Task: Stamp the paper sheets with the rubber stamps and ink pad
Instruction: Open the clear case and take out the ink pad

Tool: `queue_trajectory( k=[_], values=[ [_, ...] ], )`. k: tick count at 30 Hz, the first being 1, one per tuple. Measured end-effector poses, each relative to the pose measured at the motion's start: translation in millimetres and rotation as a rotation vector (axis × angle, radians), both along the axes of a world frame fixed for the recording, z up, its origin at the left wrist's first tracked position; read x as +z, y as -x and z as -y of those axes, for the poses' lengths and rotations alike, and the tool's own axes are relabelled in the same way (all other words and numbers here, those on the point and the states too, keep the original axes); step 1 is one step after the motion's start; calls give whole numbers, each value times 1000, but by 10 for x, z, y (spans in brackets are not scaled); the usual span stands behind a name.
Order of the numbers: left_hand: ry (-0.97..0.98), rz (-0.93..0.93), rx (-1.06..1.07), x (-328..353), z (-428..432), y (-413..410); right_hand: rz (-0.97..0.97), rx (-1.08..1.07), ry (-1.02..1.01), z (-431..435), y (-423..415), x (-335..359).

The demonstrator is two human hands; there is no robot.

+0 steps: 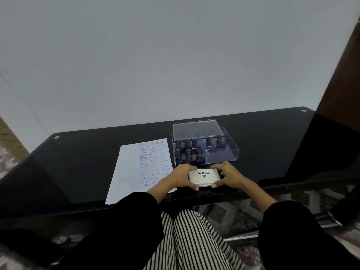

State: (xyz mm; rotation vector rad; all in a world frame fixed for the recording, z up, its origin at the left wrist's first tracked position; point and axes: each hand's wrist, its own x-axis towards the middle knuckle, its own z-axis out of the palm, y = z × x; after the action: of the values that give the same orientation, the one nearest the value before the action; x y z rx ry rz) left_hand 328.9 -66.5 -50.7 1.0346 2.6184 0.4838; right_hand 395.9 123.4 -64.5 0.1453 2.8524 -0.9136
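Sat at a black glass table (78, 162). Found stamped paper sheets (126, 172) lying left, just beside a clear box (224, 152) of rubber stamps (187, 151). Gripped the closed ink pad (203, 178) (lid marked Artline) at the near edge, in front of the box, with left hand (181, 176) and right hand (230, 175), fingers curled round its ends

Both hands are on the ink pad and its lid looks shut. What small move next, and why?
Probably open the ink pad: it lies closed, the left hand and right hand grip its two ends, and the stamps all stand in the clear box, so nothing can be inked yet.
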Motion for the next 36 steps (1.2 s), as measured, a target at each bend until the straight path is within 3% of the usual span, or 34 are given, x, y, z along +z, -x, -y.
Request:
queue_trajectory(
  k=[11, 16, 25, 36],
  values=[
    [1, 129, -16, 171, 38, 74, 39, 25, 141, -59, -12, 197],
    [-138, 124, 39, 244, 126, 174, -141, -73, 280, -14, -1, 232],
    [-275, 92, 278, 207, 161, 260, -400, -236, 228, 41, 233, 173],
    [-294, 63, 318, 178, 132, 264, -439, -285, 152, 18, 364, 78]
  ],
)
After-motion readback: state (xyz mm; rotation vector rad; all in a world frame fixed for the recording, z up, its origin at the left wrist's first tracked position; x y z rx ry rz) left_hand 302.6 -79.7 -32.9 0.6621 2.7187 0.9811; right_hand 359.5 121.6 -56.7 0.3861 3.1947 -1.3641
